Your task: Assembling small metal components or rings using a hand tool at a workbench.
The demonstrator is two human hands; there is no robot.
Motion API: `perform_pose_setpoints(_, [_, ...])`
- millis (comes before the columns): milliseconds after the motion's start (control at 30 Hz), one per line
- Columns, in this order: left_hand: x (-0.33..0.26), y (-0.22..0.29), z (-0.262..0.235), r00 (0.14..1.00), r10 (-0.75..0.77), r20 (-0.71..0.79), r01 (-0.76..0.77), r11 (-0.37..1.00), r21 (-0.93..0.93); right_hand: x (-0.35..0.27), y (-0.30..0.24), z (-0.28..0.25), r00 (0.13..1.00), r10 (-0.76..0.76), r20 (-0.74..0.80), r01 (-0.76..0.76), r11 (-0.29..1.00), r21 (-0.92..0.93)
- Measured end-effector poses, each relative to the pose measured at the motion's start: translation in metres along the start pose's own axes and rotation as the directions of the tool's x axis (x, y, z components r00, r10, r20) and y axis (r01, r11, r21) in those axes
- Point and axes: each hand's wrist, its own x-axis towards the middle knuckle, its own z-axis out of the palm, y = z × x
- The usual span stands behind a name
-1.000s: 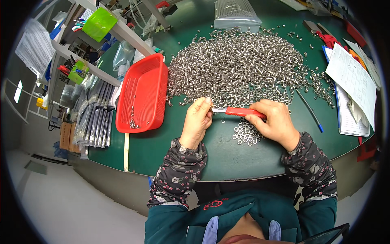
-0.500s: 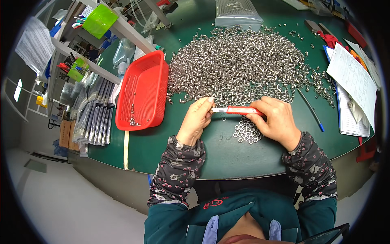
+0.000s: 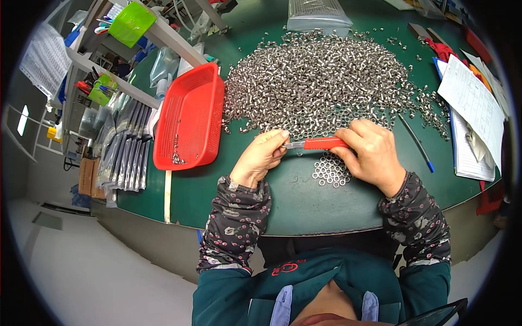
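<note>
My right hand (image 3: 374,154) is closed around a red utility knife (image 3: 322,143), its blade pointing left. The blade tip meets the fingertips of my left hand (image 3: 260,158), which are pinched on a small metal ring, mostly hidden by the thumb and finger. Just below the knife, a small group of metal rings (image 3: 330,171) lies on the green table (image 3: 321,212). Beyond both hands spreads a large heap of short shiny metal rings (image 3: 321,81).
To the left stands a red plastic basket (image 3: 190,119) with a few metal pieces inside. Bagged dark parts (image 3: 128,155) are stacked beside it. At right lie a blue-capped pen (image 3: 416,142) and papers on a clipboard (image 3: 473,108). A clear plastic bag (image 3: 318,16) sits behind the heap.
The knife has turned in my right hand, so more of its red side and blade show. My left hand keeps its pinch at nearly the same spot.
</note>
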Motion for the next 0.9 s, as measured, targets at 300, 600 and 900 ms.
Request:
perform_pose_setpoints(300, [0.000,0.002,0.001,0.996,-0.086,0.038,0.084,0.995,0.045,0.001,0.001,-0.004,0.998,-0.068,0.010,0.069,0.994,-0.082])
perform_pose_setpoints(600, [0.000,0.001,-0.001,0.989,-0.111,0.097,0.101,0.989,0.105,0.003,-0.002,-0.010,0.991,-0.135,-0.006,0.132,0.980,-0.147])
perform_pose_setpoints(900, [0.000,0.003,0.002,0.987,-0.126,0.096,0.108,0.978,0.176,0.005,-0.002,-0.011,0.978,-0.205,-0.024,0.196,0.959,-0.205])
